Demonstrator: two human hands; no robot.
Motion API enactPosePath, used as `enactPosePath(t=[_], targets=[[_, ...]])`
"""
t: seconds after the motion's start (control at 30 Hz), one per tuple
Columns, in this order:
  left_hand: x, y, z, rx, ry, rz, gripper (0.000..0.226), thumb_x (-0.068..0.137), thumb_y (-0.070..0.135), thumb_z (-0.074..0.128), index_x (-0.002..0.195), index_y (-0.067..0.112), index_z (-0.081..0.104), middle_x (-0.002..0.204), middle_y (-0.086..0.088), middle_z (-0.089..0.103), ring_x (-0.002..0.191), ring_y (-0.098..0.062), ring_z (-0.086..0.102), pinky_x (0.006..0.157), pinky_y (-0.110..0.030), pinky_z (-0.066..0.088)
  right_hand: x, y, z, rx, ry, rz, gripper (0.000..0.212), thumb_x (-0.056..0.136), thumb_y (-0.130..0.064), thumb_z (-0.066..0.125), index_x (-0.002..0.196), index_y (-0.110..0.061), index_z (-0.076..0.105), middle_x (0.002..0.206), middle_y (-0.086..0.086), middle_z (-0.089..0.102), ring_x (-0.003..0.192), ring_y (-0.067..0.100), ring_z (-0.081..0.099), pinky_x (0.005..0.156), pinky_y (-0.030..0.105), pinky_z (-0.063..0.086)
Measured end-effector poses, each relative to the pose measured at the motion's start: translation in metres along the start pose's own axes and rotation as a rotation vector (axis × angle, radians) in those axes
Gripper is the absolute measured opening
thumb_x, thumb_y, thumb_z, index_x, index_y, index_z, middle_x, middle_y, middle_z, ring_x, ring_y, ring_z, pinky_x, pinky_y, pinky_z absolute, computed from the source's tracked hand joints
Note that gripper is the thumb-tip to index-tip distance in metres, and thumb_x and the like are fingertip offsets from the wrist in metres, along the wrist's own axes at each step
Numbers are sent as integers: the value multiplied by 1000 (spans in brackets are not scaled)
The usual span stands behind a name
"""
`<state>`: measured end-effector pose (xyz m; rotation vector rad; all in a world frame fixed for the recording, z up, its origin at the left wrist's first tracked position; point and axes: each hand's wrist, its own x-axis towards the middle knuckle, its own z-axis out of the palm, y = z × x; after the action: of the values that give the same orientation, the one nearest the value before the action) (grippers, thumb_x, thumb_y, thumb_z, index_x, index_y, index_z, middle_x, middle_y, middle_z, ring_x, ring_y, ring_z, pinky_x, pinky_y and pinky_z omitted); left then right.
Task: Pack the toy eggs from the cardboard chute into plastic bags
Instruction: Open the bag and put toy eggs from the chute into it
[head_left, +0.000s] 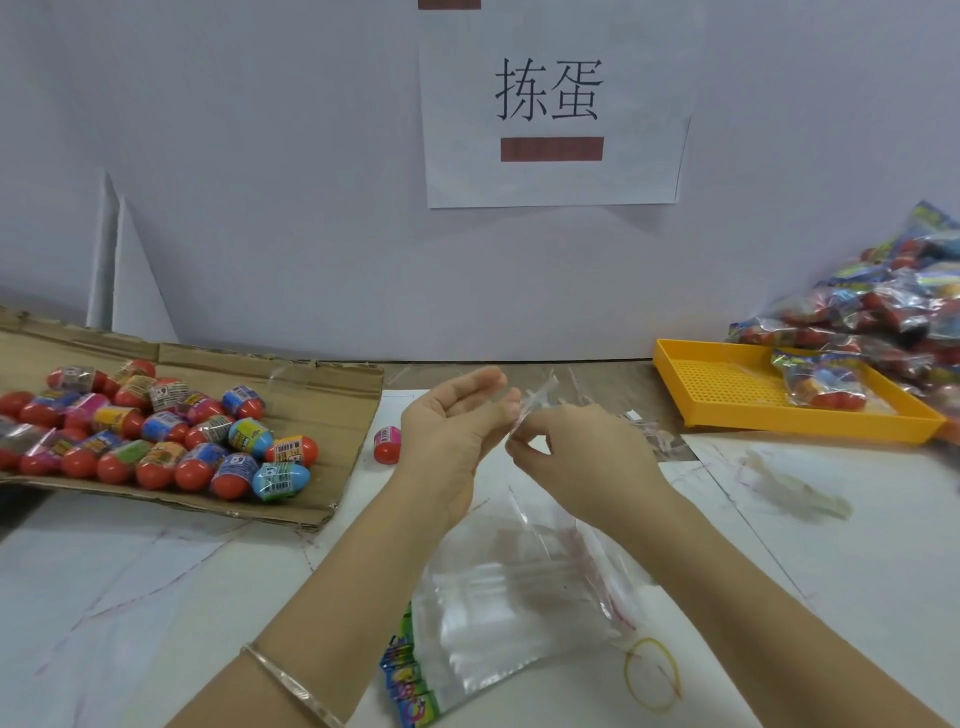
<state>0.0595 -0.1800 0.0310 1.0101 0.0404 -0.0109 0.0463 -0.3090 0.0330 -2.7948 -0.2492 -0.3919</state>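
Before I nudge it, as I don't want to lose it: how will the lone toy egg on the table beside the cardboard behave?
The toy egg would probably roll: its red end is rounded and the table looks smooth. Egg-shaped, it would likely curve rather than run straight. It looks like hard plastic, probably stiff and light.

Soft, even indoor light falls from above on the white table (130, 597), leaving only faint shadows beneath the cardboard chute (332, 410) and below the paper sign (550, 176). White glare streaks the clear plastic bag (509, 613) and the heap of filled bags (883, 306) (the latter smeared and soft at the frame's right edge). Small highlights dot the toy eggs (156, 441). Fingertips of the left hand (452, 436) blur with motion; the wide lens bows the edges.
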Motion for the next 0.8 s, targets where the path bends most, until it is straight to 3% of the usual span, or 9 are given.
enactPosePath(t=[0.17, 0.27, 0.37, 0.43, 0.53, 0.63, 0.73, 0.8], targets=[[0, 3, -1, -7, -5, 0, 36, 71, -25, 65, 94, 4, 67, 79, -3, 76, 77, -13, 74, 60, -18, 56, 3, 5, -4, 75, 40, 51, 23, 88, -53, 53, 84, -33, 65, 61, -16, 44, 57, 1, 43, 49, 22, 25], [-3, 2, 0, -16, -12, -24, 37, 71, -24, 65, 95, 4, 66, 83, -4, 75, 77, -12, 74, 59, -17, 55, 6, 9, 0, 180, 26, 96, 28, 80, -62, 57, 75, -35, 57, 67, -20, 50, 67, 0, 53, 55, 24, 38], [-2, 3, 0, -30, -19, -40, 36, 73, -25, 64, 95, 4, 66, 83, -4, 74, 77, -13, 74, 58, -17, 55, 8, 13, 3, 277, 25, 138, 32, 74, -65, 64, 85, -38, 50, 80, -24, 51, 75, -1, 53, 61, 26, 43], [-2, 3, -1, -45, -23, -50, 36, 74, -24, 63, 96, 3, 66, 84, -4, 74, 78, -13, 74, 60, -18, 56, 8, 14, 3, 322, 38, 115, 35, 74, -63, 66, 98, -40, 55, 86, -22, 58, 78, 1, 56, 65, 30, 48], [-1, 4, -1, -81, -30, -59, 33, 77, -21, 63, 99, 2, 66, 87, -6, 74, 81, -15, 74, 65, -20, 58, 8, 12, 1, 304, 64, 56, 17, 82, -58, 61, 86, -43, 65, 60, -24, 53, 60, -3, 51, 53, 24, 36], [2, 10, -3, -90, -26, -13, 22, 85, -11, 62, 97, 7, 67, 89, -4, 72, 84, -18, 72, 74, -26, 60, 7, 14, -4, 135, 14, 72, 14, 88, -51, 57, 82, -41, 63, 58, -17, 44, 57, 3, 44, 48, 23, 26], [3, 23, -8, 262, -69, 223, 24, 88, 3, 65, 98, 25, 70, 104, 10, 70, 103, -11, 63, 80, -17, 53, 9, 18, -13, 134, -71, 106, 17, 87, -46, 61, 73, -36, 61, 55, -14, 46, 52, 2, 42, 47, 24, 26], [-1, 32, -11, 597, -233, 442, 35, 82, 9, 72, 101, 39, 69, 118, 20, 65, 119, 2, 54, 92, -13, 44, 9, 17, -18, 228, -157, 83, 25, 84, -45, 65, 62, -35, 59, 44, -15, 49, 43, 3, 43, 42, 19, 26]])
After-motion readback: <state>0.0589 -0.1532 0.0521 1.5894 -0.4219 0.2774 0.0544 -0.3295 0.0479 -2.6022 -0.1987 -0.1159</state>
